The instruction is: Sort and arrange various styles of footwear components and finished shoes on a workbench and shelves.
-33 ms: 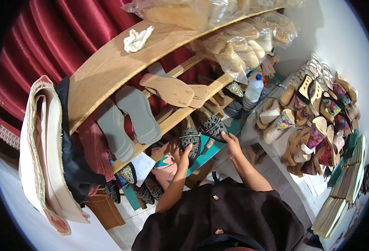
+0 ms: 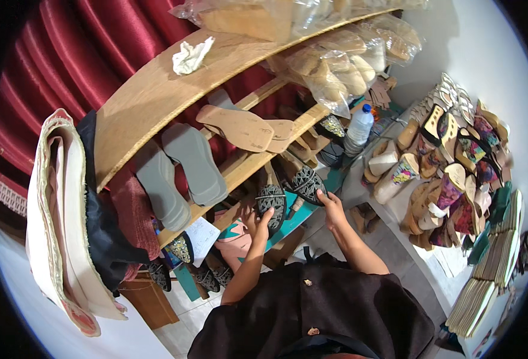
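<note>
Left hand: (image 2: 258, 220) reaches up from the lower edge to the left shoe (image 2: 271, 203), a black patterned shoe upper standing at the shelf's front; thumb and fingers close on its lower end, a pinch as far as the view shows
Right hand: (image 2: 331, 206) fingers (image 2: 322, 195) bent together and laid on the near edge of the right shoe (image 2: 303, 179); whether the thumb grips underneath cannot be told
Where the shoes are: both on the lower wooden shelf (image 2: 246, 170), side by side, just apart, the left one nearer the person
Long axis: each shoe runs from the hands up and away toward the shelf; the left one close to upright in the picture, the right one slanted up to the left
Direction from fingers: each shoe lies straight ahead of its own hand, above the fingertips, so each hand is nearest its own shoe and the arms do not cross
Above: grey soles (image 2: 180, 173) and tan soles (image 2: 246, 127) lean on the shelf rails; a white rag (image 2: 192, 55) lies on the top board
To the right: a water bottle (image 2: 358, 130) stands on the floor beside rows of coloured sandals (image 2: 455, 173)
To the left: folded cloth (image 2: 54, 221) hangs near a red curtain (image 2: 54, 54)
</note>
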The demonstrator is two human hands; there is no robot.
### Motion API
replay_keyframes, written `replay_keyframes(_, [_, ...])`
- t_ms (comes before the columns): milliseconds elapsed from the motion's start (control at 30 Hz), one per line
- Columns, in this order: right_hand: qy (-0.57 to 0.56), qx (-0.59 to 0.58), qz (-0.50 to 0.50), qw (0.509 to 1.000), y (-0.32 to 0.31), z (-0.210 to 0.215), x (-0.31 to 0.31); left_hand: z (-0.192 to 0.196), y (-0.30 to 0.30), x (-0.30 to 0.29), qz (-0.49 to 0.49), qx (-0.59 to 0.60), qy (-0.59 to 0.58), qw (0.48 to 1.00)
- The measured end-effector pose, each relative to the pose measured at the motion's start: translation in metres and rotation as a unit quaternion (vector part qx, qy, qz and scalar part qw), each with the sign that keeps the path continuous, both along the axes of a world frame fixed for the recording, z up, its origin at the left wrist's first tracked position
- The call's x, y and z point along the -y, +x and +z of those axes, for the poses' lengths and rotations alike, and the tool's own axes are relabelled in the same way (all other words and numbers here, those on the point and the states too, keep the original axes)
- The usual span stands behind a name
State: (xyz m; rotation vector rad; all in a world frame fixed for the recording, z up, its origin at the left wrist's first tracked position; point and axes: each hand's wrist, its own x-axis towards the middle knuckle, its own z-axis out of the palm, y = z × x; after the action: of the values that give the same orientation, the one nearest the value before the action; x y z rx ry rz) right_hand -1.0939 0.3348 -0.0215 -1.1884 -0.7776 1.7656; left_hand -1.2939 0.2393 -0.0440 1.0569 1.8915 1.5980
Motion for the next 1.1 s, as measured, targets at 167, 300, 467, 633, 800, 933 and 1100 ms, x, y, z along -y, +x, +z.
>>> replay_keyframes(167, [0.036,-0.046,-0.039,0.998,0.056,0.000,0.040,0.045,0.036,0.028,-0.071,0.007,-0.006,0.997])
replay_keyframes(300, [0.080,-0.006,-0.025,0.996,0.103,0.000,0.077,0.021,0.056,0.049,-0.109,-0.067,0.002,0.992])
replay_keyframes(467, [0.074,0.005,-0.025,0.997,0.175,-0.003,0.133,-0.009,0.098,0.085,-0.155,-0.054,0.008,0.986])
replay_keyframes(633, [0.081,-0.032,-0.003,0.996,0.249,-0.005,0.191,0.007,0.160,0.125,-0.213,0.023,0.029,0.976])
replay_keyframes(800, [0.077,-0.087,0.002,0.993,0.322,-0.018,0.254,0.015,0.188,0.147,-0.345,-0.016,0.044,0.937])
replay_keyframes(933, [0.060,-0.107,-0.047,0.991,0.382,-0.041,0.311,0.015,0.219,0.160,-0.420,-0.017,0.020,0.907])
replay_keyframes(1100, [0.043,-0.098,-0.153,0.982,0.422,-0.047,0.368,-0.013,0.303,0.167,-0.473,0.058,-0.032,0.879])
